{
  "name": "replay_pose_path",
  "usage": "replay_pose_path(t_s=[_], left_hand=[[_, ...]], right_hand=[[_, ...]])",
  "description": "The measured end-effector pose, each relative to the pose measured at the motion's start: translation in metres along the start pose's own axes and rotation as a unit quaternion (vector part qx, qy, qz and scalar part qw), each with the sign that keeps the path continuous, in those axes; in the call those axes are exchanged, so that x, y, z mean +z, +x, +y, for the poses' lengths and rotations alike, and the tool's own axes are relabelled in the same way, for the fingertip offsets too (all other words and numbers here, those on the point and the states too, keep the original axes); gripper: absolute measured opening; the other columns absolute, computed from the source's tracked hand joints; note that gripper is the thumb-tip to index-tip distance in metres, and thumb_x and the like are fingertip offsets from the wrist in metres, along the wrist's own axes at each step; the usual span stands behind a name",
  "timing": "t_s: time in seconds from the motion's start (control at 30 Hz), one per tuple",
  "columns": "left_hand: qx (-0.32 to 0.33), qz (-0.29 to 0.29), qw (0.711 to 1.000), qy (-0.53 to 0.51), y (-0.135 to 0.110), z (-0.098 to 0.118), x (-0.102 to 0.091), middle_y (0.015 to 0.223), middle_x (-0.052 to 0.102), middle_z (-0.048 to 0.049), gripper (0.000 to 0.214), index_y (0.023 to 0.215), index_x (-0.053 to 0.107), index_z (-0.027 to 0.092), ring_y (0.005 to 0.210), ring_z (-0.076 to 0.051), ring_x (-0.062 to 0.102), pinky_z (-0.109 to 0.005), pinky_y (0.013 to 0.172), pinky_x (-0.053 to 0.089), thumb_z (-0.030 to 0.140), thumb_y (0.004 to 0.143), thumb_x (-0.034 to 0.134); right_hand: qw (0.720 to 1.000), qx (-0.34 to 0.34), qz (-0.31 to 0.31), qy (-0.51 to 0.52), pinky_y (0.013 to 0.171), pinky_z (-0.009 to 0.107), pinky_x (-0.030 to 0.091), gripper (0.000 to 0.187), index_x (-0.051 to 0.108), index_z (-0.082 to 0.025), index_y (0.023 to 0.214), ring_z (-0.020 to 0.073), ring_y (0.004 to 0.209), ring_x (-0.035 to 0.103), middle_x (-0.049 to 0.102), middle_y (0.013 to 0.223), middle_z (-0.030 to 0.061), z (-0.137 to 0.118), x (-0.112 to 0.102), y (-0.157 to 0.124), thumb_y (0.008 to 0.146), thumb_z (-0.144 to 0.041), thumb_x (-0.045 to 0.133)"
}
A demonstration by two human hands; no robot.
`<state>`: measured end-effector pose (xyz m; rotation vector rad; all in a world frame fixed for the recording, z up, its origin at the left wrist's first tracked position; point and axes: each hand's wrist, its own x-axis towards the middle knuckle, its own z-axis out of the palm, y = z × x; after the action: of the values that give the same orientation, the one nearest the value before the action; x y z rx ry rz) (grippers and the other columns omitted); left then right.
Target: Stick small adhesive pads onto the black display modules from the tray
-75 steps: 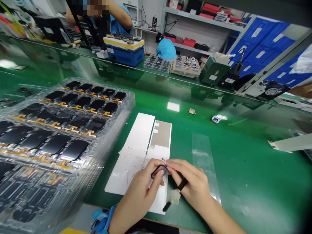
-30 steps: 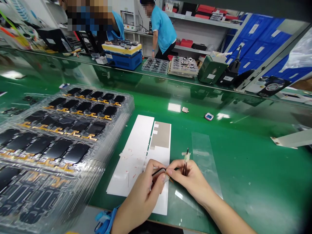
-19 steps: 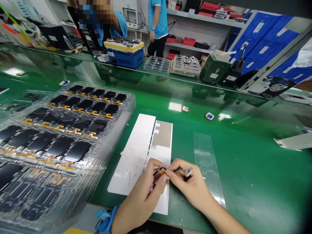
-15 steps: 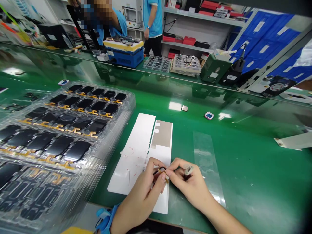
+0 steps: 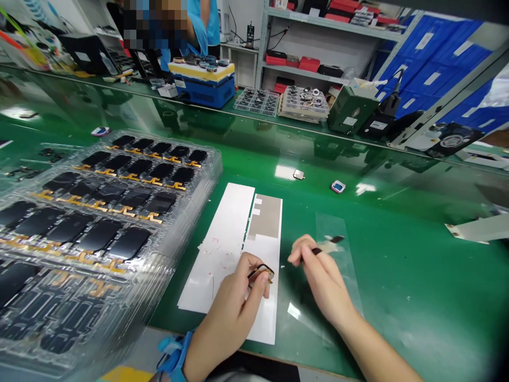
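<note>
Held between thumb and fingers of my left hand (image 5: 234,307) is a small watch screen (image 5: 267,269) with a black rim and a gold flex cable, tilted above the white sheets. My right hand (image 5: 318,270) is closed and apart from the screen, over the green mat to its right. It grips a slim dark tool (image 5: 337,240) with a pale part, blurred by motion; its exact kind is unclear. Beneath my left hand lie a white sheet (image 5: 210,244) with reddish specks and a narrower white sheet (image 5: 264,297) carrying a grey-beige patch.
Stacked clear trays (image 5: 217,159) of black screens with gold flex cables fill the left. A clear film (image 5: 332,225) lies by my right hand. Farther back are a small silver part (image 5: 299,174) and a watch-like piece (image 5: 338,186). A blue machine (image 5: 207,93) stands across the bench; people are behind it.
My right hand has moved off the screen, right and slightly away from me, still gripping the tool. My left hand stays with the screen. A small bright rectangle now shows on the mat between the hands.
</note>
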<state>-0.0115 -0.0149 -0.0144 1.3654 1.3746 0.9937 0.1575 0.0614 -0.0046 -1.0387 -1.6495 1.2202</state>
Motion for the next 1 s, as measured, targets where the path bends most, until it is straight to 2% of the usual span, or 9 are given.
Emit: replay_pose_path(t_s=[0.1, 0.2, 0.27, 0.37, 0.5, 0.67, 0.87, 1.0], left_hand=[[0.037, 0.01, 0.993, 0.114, 0.002, 0.003, -0.008, 0.1, 0.064, -0.0064, 0.011, 0.104, 0.045, 0.022, 0.094, -0.022, 0.062, -0.039, 0.081, 0.048, 0.027, 0.103, 0.035], [0.076, 0.022, 0.972, 0.221, 0.009, 0.003, -0.013, 0.12, 0.062, -0.0133, 0.014, 0.112, 0.046, 0.02, 0.118, -0.028, 0.055, -0.048, 0.095, 0.047, 0.02, 0.101, 0.038], [0.095, 0.024, 0.961, 0.259, 0.014, 0.0, -0.013, 0.122, 0.061, -0.0154, 0.014, 0.11, 0.047, 0.019, 0.127, -0.03, 0.05, -0.051, 0.098, 0.046, 0.017, 0.1, 0.038], [0.108, 0.018, 0.953, 0.281, 0.017, -0.004, -0.013, 0.119, 0.062, -0.0168, 0.016, 0.112, 0.048, 0.017, 0.125, -0.031, 0.052, -0.05, 0.096, 0.049, 0.016, 0.1, 0.038], [0.106, 0.003, 0.955, 0.276, 0.017, -0.007, -0.013, 0.123, 0.061, -0.0178, 0.018, 0.113, 0.05, 0.016, 0.127, -0.031, 0.051, -0.049, 0.098, 0.049, 0.015, 0.1, 0.037], [0.093, -0.002, 0.949, 0.303, 0.017, -0.006, -0.015, 0.132, 0.056, -0.0219, 0.025, 0.12, 0.051, 0.011, 0.136, -0.035, 0.041, -0.053, 0.103, 0.044, 0.016, 0.101, 0.036], [0.096, 0.003, 0.947, 0.306, 0.019, -0.005, -0.014, 0.127, 0.059, -0.0206, 0.022, 0.116, 0.053, 0.012, 0.134, -0.036, 0.042, -0.055, 0.102, 0.042, 0.015, 0.1, 0.038], [0.107, 0.017, 0.956, 0.274, 0.019, -0.007, -0.015, 0.117, 0.063, -0.0159, 0.018, 0.111, 0.052, 0.015, 0.131, -0.034, 0.044, -0.055, 0.104, 0.038, 0.014, 0.099, 0.038]], right_hand=[[0.998, -0.032, 0.054, -0.023, 0.079, 0.029, 0.044, 0.045, 0.067, -0.02, 0.076, 0.0174, 0.084, 0.055, 0.056, 0.086, 0.0041, -0.006, -0.006, 0.014, 0.097, -0.052, 0.043], [0.998, 0.014, 0.057, 0.019, 0.07, 0.029, 0.05, 0.041, 0.066, -0.02, 0.076, 0.0157, 0.069, 0.059, 0.059, 0.076, 0.0024, -0.004, 0.001, 0.031, 0.09, -0.056, 0.054], [0.997, 0.04, 0.048, 0.048, 0.068, 0.031, 0.054, 0.036, 0.064, -0.02, 0.077, 0.0159, 0.063, 0.063, 0.061, 0.073, 0.0012, 0.004, 0.013, 0.041, 0.083, -0.055, 0.065], [0.994, 0.058, 0.048, 0.074, 0.067, 0.035, 0.059, 0.036, 0.06, -0.02, 0.077, 0.0182, 0.059, 0.068, 0.062, 0.07, 0.0001, 0.02, 0.03, 0.049, 0.073, -0.053, 0.074], [0.991, 0.071, 0.072, 0.089, 0.07, 0.036, 0.061, 0.033, 0.059, -0.02, 0.079, 0.0195, 0.063, 0.071, 0.063, 0.073, 0.0005, 0.033, 0.042, 0.048, 0.073, -0.048, 0.076], [0.989, 0.074, 0.085, 0.1, 0.071, 0.032, 0.06, 0.029, 0.06, -0.02, 0.08, 0.0188, 0.066, 0.073, 0.065, 0.073, 0.0001, 0.033, 0.042, 0.046, 0.074, -0.041, 0.078], [0.986, 0.079, 0.07, 0.13, 0.069, 0.032, 0.061, 0.028, 0.061, -0.019, 0.078, 0.0186, 0.064, 0.073, 0.069, 0.073, 0.0015, 0.03, 0.043, 0.048, 0.073, -0.038, 0.08], [0.981, 0.073, 0.066, 0.169, 0.069, 0.031, 0.061, 0.025, 0.059, -0.02, 0.081, 0.0176, 0.064, 0.074, 0.073, 0.075, 0.0018, 0.013, 0.034, 0.048, 0.075, -0.036, 0.079]])
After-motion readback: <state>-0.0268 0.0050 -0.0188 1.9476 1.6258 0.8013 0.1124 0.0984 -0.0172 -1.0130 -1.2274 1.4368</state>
